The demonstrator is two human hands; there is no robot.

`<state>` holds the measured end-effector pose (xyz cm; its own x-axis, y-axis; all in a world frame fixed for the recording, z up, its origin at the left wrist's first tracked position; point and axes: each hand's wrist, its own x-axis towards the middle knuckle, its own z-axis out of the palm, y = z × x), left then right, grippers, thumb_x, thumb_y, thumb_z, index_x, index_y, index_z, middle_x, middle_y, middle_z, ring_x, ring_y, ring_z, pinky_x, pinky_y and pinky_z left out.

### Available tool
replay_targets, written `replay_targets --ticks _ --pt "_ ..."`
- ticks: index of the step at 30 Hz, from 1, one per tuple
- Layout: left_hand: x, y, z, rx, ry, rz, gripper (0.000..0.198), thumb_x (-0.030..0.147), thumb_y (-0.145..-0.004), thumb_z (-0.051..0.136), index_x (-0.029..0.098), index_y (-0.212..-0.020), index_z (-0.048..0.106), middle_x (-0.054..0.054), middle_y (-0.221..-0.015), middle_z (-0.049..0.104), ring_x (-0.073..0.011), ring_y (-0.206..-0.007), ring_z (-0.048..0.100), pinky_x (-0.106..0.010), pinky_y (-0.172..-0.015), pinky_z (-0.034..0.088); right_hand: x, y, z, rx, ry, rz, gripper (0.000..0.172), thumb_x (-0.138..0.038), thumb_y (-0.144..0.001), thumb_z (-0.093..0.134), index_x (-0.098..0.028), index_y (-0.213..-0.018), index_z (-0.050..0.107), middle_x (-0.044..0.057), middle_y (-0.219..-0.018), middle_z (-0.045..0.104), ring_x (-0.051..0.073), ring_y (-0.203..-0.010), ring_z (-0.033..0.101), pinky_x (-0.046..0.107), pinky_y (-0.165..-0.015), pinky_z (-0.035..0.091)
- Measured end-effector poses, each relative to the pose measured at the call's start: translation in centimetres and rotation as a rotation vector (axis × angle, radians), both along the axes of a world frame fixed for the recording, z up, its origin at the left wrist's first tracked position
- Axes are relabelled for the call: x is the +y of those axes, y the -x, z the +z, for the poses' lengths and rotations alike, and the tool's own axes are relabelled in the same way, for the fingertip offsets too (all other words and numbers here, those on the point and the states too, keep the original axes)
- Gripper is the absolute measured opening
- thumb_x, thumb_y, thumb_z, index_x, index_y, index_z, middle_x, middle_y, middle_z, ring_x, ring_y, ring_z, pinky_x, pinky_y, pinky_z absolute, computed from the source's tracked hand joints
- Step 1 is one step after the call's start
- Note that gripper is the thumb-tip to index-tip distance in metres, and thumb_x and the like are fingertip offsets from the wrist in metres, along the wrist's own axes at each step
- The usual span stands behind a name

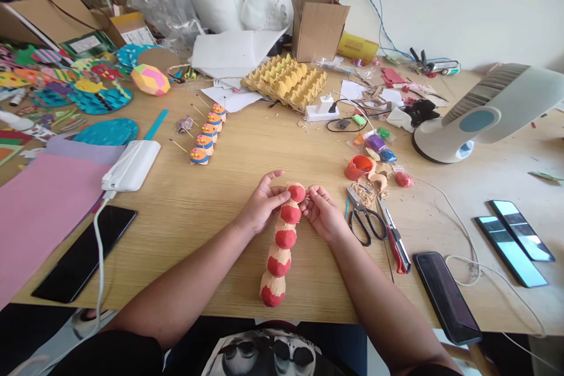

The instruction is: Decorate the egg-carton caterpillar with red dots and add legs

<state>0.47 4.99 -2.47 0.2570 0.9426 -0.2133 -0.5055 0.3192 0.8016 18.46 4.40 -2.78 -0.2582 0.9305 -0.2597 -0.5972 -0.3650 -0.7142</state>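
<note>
A strip of egg-carton cups [288, 214], pale with a red patch on each cup, lies lengthwise on the table in front of me. My left hand [264, 202] grips its far end from the left, thumb resting by the farthest red patch. On the other side, my right hand [324, 208] has its fingers pinched together close against the same cup. Whatever is between those fingers is too small to make out. Right of that hand lie black-handled scissors [365, 217] and a red utility knife [396, 241].
Farther back stands a decorated caterpillar strip [205, 140] with sticks beside it. Yellow egg trays [286, 82], a power strip [321, 110], an orange cup [358, 168] and a white fan [476, 111] surround the work area. Phones [447, 296] and a power bank [131, 165] flank my arms.
</note>
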Motion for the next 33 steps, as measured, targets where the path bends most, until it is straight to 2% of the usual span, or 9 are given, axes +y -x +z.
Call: replay_targets --ticks 6,10,13,19,22,24,28,33 --pt "0.09 0.18 0.37 -0.09 0.044 -0.092 0.07 0.032 -0.079 0.082 0.024 -0.139 0.046 -0.002 -0.087 0.075 -0.0169 -0.072 0.071 -0.031 -0.072 0.055 0.08 -0.14 -0.01 0.01 0.01 -0.012 0.03 -0.039 -0.08 0.083 -0.021 -0.085 0.06 -0.003 -0.076 0.066 0.009 -0.061 0.062 0.019 -0.054 0.048" --pt "0.1 0.11 0.5 -0.034 0.035 -0.055 0.075 0.027 -0.074 0.087 0.024 -0.138 0.048 -0.004 -0.098 0.076 -0.0173 -0.079 0.072 -0.031 -0.077 0.054 0.08 -0.15 -0.03 0.004 0.011 -0.015 0.029 -0.038 -0.081 0.082 -0.022 -0.086 0.059 -0.003 -0.078 0.066 0.009 -0.062 0.062 0.019 -0.054 0.048" --pt "0.14 0.07 0.33 0.013 0.041 -0.015 0.075 0.025 -0.071 0.088 0.024 -0.136 0.051 -0.002 -0.094 0.076 -0.015 -0.077 0.07 -0.029 -0.076 0.053 0.06 -0.12 0.0 0.001 -0.004 -0.008 0.029 -0.039 -0.081 0.082 -0.022 -0.086 0.059 -0.003 -0.079 0.067 0.009 -0.063 0.063 0.019 -0.055 0.049" --pt "0.2 0.14 0.0 -0.095 0.047 -0.086 0.066 0.03 -0.08 0.082 0.025 -0.137 0.05 -0.002 -0.091 0.075 -0.0161 -0.075 0.07 -0.03 -0.075 0.054 -0.02 -0.05 -0.01 -0.058 -0.039 -0.007 0.034 -0.044 -0.077 0.085 -0.022 -0.084 0.06 -0.002 -0.074 0.067 0.01 -0.061 0.063 0.019 -0.054 0.049" --pt "0.16 0.13 0.11 -0.121 0.073 -0.08 0.061 0.029 -0.082 0.08 0.023 -0.135 0.052 -0.004 -0.093 0.076 -0.0163 -0.076 0.07 -0.031 -0.075 0.054 -0.07 -0.01 0.0 -0.109 -0.061 -0.001 0.037 -0.046 -0.073 0.087 -0.021 -0.083 0.062 -0.003 -0.069 0.066 0.01 -0.06 0.063 0.019 -0.054 0.048" --pt "0.14 0.17 0.21 -0.124 0.099 -0.072 0.06 0.028 -0.081 0.081 0.024 -0.134 0.054 -0.004 -0.096 0.076 -0.0162 -0.078 0.07 -0.03 -0.075 0.054 -0.06 -0.03 -0.01 -0.147 -0.069 -0.009 0.037 -0.046 -0.072 0.088 -0.021 -0.083 0.063 -0.002 -0.071 0.066 0.01 -0.058 0.062 0.018 -0.049 0.043" --pt "0.14 0.34 0.27 -0.145 0.118 -0.084 0.055 0.026 -0.082 0.08 0.025 -0.132 0.057 -0.003 -0.097 0.075 -0.0145 -0.078 0.07 -0.027 -0.073 0.054 0.07 -0.2 -0.09 -0.252 -0.089 -0.059 0.035 -0.046 -0.071 0.087 -0.019 -0.081 0.067 -0.002 -0.064 0.062 0.007 -0.049 0.051 0.019 -0.04 0.023" --pt "0.12 0.39 0.22 -0.148 0.128 -0.1 0.053 0.025 -0.083 0.079 0.025 -0.131 0.058 -0.002 -0.095 0.075 -0.0127 -0.077 0.068 -0.025 -0.072 0.053 0.13 -0.33 -0.07 -0.253 -0.09 -0.108 0.029 -0.039 -0.069 0.088 -0.021 -0.082 0.07 -0.004 -0.06 0.057 0.008 -0.051 0.044 0.019 -0.043 0.022"
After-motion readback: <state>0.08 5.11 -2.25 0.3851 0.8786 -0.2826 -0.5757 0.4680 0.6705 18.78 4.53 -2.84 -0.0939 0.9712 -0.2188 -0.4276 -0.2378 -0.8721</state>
